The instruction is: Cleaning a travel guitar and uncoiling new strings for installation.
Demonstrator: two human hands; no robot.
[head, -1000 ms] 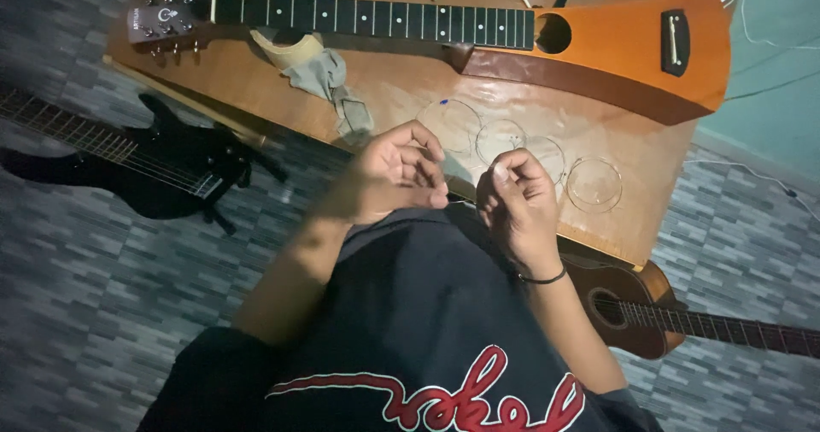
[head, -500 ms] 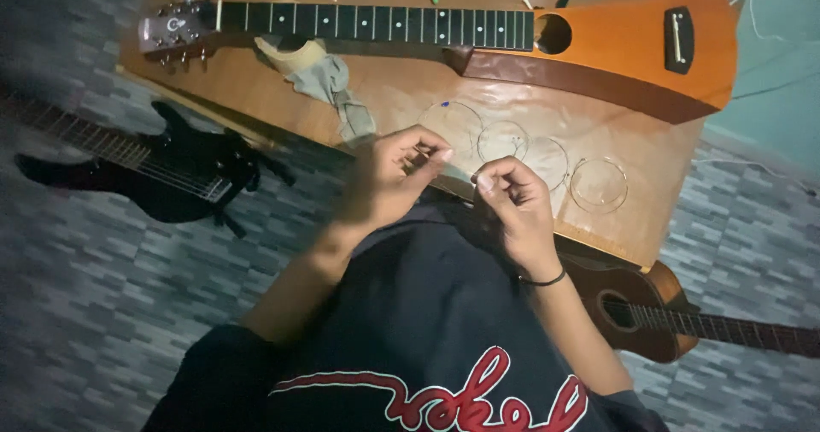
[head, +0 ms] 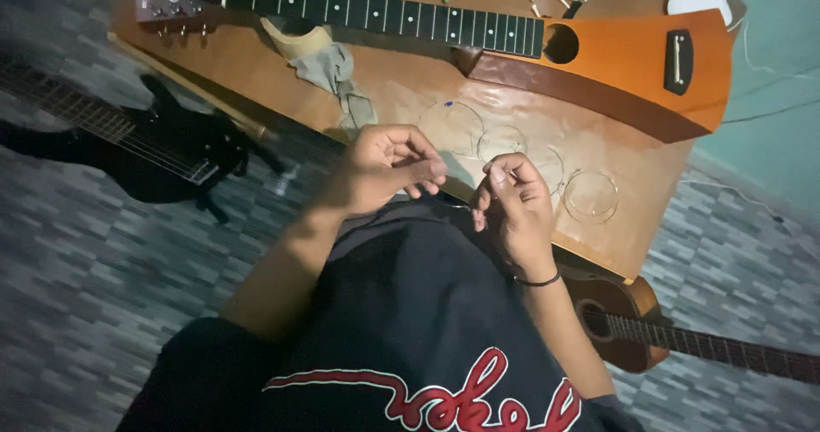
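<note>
The left hand (head: 384, 169) and the right hand (head: 511, 203) are held close together over the near edge of the table (head: 256, 82), just above the person's dark shirt (head: 410, 312). The fingers of both hands are curled and pinched. Between them there seems to be a thin guitar string (head: 461, 206), but it is too fine to see clearly, so I cannot tell how firmly each hand grips it. Several coiled strings (head: 589, 197) lie flat on the table just beyond the right hand, not touching it. Farther back on the table lies an orange guitar (head: 615, 56), with a grey cloth (head: 337, 73) under its neck. A black guitar (head: 145, 150) lies on the floor at the left, and a small brown guitar (head: 632, 329) lies at the right, partly under the table edge.
</note>
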